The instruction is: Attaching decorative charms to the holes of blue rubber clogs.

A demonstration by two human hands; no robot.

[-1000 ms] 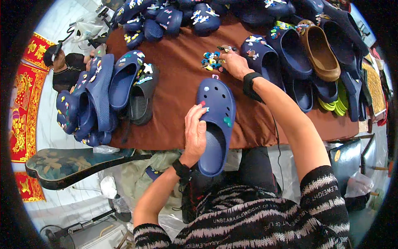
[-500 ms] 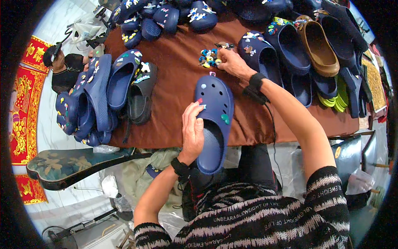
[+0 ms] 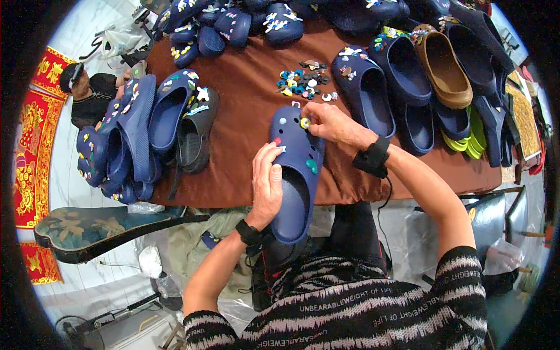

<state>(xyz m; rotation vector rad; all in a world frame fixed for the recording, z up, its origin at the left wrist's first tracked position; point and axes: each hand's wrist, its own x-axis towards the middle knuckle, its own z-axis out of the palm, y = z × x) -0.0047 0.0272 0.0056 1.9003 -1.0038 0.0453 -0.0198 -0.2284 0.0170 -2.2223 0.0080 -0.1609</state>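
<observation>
A blue clog (image 3: 296,156) with round holes lies at the table's front edge, toe pointing away from me and heel jutting over the edge. My left hand (image 3: 267,184) grips its left side, thumb along the upper. Several small charms, white, red and green among them, sit on the clog. Between its fingertips, my right hand (image 3: 338,127) pinches a small yellow round shoe charm (image 3: 304,123) against the toe, near the holes. Whether the charm is in a hole, I cannot tell. Just beyond the toe is a loose pile of charms (image 3: 303,90).
Brown cloth (image 3: 239,116) covers the table. Decorated blue clogs (image 3: 140,128) and a black clog (image 3: 193,143) stand at left. More clogs line the right, including a brown clog (image 3: 444,70); others are heaped at the back. A person (image 3: 96,96) sits at far left. A stool (image 3: 99,233) stands at lower left.
My right hand has come back from the charm pile to the clog's toe, bringing a yellow round charm. My left hand keeps its hold on the clog.
</observation>
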